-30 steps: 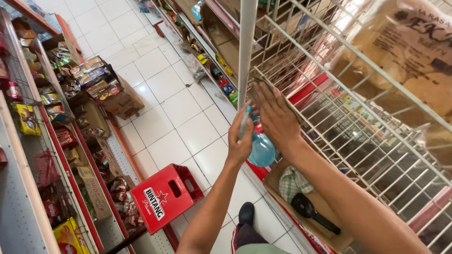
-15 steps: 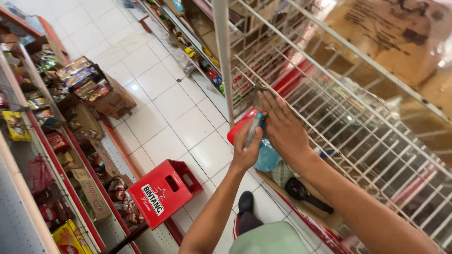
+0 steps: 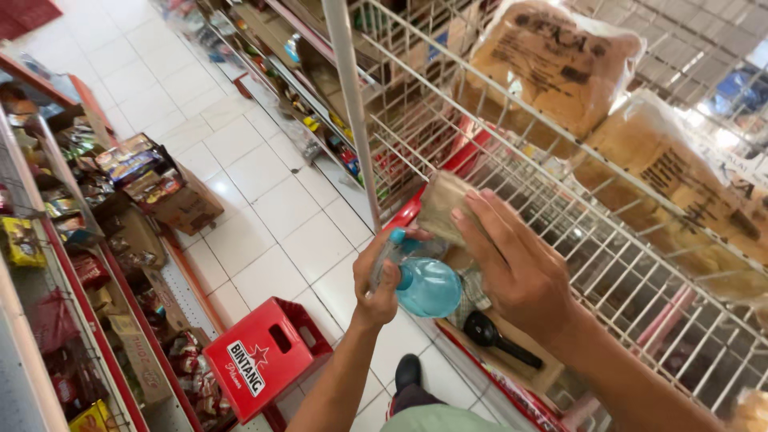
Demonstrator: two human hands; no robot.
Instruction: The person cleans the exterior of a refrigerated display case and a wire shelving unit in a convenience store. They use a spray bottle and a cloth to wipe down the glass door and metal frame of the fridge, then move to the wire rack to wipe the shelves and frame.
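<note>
The fingers [image 3: 382, 276] of the left hand [image 3: 382, 280] are curled shut around the neck of a pale blue spray bottle [image 3: 422, 284], whose rounded body hangs just right of the fist and whose blue cap sits at the top of the grip. Just right of it, the right hand [image 3: 520, 268] is spread open, its fingers [image 3: 480, 224] lying flat on a folded tan cloth [image 3: 444, 204] and pressing it against the white wire rack [image 3: 512, 176]; the hand clasps nothing. Both forearms rise from the near edge. Below them, near, a dark shoe [image 3: 406, 372] stands on the white tiled floor [image 3: 272, 216], and a black-handled tool [image 3: 496, 336] lies on the low board at the rack's foot, right of the shoe. To the near left a red plastic crate [image 3: 264, 356] rests on the floor, touching the base of the left-hand shelf [image 3: 104, 320], which is crowded with small packets. Further off on the left, open cardboard boxes [image 3: 172, 196] filled with snack packets stand on the floor beside that shelf. On the right, above the hands, clear bags of sliced bread [image 3: 552, 64] lie on the wire rack, with more bags further right. Beyond the rack's white upright post, another shelf [image 3: 280, 72] of goods runs into the far distance along the right side of the aisle.
</note>
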